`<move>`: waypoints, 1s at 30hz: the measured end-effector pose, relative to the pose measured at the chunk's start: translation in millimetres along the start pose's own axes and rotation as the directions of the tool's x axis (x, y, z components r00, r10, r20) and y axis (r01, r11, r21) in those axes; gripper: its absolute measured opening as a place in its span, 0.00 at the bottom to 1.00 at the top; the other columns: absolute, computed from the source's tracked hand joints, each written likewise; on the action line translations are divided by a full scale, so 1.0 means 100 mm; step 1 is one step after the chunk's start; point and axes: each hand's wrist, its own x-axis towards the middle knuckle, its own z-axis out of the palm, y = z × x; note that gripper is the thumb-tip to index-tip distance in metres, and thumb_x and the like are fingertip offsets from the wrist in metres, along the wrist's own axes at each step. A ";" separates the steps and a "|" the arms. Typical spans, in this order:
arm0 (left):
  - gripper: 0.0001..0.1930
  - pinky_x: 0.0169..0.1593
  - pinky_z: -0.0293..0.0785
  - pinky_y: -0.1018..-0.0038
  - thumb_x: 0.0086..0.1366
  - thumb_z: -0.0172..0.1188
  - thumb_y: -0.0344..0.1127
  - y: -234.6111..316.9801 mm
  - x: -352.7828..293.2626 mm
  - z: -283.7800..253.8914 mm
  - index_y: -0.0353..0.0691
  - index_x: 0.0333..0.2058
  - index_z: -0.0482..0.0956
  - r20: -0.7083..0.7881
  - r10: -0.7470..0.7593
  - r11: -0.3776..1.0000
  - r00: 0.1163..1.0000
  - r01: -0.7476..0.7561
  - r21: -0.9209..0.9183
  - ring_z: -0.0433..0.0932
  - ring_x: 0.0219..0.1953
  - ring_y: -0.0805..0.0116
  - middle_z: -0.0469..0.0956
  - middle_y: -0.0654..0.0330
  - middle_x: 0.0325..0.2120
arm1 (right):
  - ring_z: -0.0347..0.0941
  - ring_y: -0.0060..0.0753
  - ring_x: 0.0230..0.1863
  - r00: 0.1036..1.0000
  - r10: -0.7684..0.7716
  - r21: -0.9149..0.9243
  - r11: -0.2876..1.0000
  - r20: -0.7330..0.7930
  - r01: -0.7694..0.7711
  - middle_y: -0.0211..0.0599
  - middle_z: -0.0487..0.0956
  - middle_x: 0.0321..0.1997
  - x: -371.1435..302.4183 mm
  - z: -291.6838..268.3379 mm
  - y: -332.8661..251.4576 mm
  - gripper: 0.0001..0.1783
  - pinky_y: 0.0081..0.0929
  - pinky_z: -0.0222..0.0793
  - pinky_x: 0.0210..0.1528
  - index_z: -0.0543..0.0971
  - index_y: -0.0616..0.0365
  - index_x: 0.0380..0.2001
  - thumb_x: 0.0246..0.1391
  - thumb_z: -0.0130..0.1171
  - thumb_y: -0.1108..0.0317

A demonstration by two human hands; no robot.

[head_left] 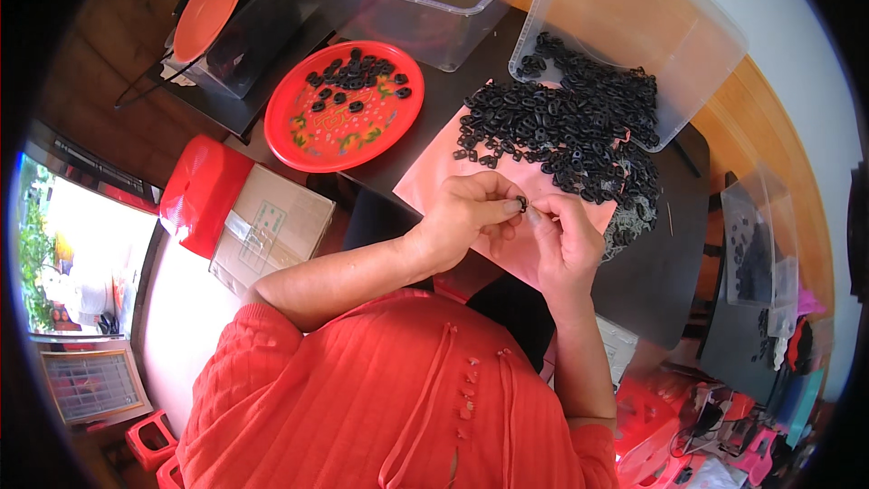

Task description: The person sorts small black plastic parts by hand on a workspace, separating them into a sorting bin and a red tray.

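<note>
My left hand [463, 215] pinches a small black ring-like piece [522, 203] between thumb and forefinger, over the near edge of a pink sheet [436, 168]. Close against it, my right hand [568, 240] has thumb and forefinger pressed together; what lies between those fingertips is too small to make out. Beyond both hands spreads a large heap of small black looped pieces [552, 127], partly on the sheet and reaching into a tipped clear plastic bin [625, 27]. Greyish pieces [634, 217] lie at the heap's near right side.
A red round tray [308, 149] with several black pieces stands to the left on the dark table [674, 290]. Behind it is another clear bin [389, 14]. A cardboard box [276, 226] sits left of my arm. Far right, a clear container [756, 244] holds dark pieces.
</note>
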 end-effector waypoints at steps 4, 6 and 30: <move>0.05 0.30 0.75 0.77 0.67 0.57 0.28 0.02 -0.02 0.00 0.32 0.39 0.75 -0.021 -0.013 1.000 1.000 0.012 -0.015 0.77 0.27 0.73 0.78 0.59 0.30 | 0.71 0.35 0.26 1.000 0.006 0.009 1.000 0.011 -0.006 0.39 0.74 0.27 0.02 0.01 -0.01 0.06 0.28 0.68 0.28 0.74 0.64 0.32 0.50 0.59 0.83; 0.06 0.32 0.75 0.77 0.67 0.57 0.28 0.01 -0.03 -0.01 0.33 0.39 0.75 -0.023 -0.024 1.000 0.999 0.024 -0.015 0.77 0.27 0.74 0.78 0.60 0.30 | 0.71 0.35 0.26 0.999 -0.015 -0.007 1.000 0.033 0.016 0.39 0.74 0.27 0.03 0.02 -0.02 0.07 0.28 0.67 0.28 0.74 0.64 0.32 0.50 0.59 0.83; 0.04 0.26 0.72 0.80 0.65 0.58 0.27 -0.06 0.01 -0.11 0.32 0.34 0.77 -0.146 0.051 0.998 0.988 -0.054 -0.017 0.76 0.26 0.75 0.77 0.63 0.25 | 0.70 0.24 0.27 0.990 0.072 0.041 0.996 0.125 -0.078 0.34 0.74 0.29 0.12 0.10 0.02 0.04 0.21 0.67 0.30 0.74 0.62 0.34 0.56 0.59 0.79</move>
